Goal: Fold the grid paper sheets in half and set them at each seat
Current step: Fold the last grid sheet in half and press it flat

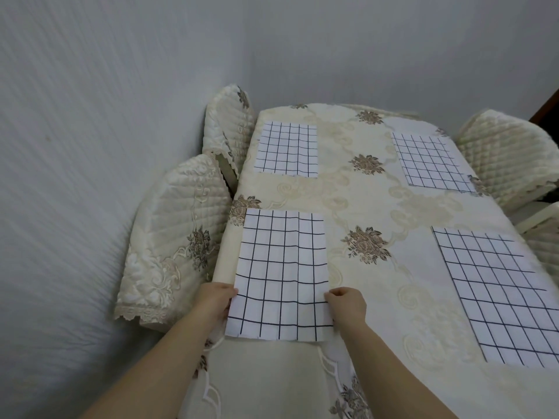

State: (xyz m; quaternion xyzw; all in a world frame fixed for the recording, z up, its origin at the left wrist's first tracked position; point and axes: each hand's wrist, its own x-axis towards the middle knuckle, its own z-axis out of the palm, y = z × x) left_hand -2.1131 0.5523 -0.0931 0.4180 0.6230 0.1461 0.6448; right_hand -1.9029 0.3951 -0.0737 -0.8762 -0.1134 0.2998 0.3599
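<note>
Hands are pinching the near-left grid sheet (282, 275) at its side edges, left hand (215, 300) and right hand (346, 303) grasping it on the tablecloth (363, 201), needing aligned corners before creasing.

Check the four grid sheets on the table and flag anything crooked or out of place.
Nothing is spilled or torn. The near-left sheet is slightly wavy and overhangs the table's left edge, held by the left hand and right hand. The two right-side sheets look angled, perhaps only from the wide-angle lens.

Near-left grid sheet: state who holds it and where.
Both hands pinch the white black-gridded paper sheet: left hand at its left edge, right hand at its right.
</note>
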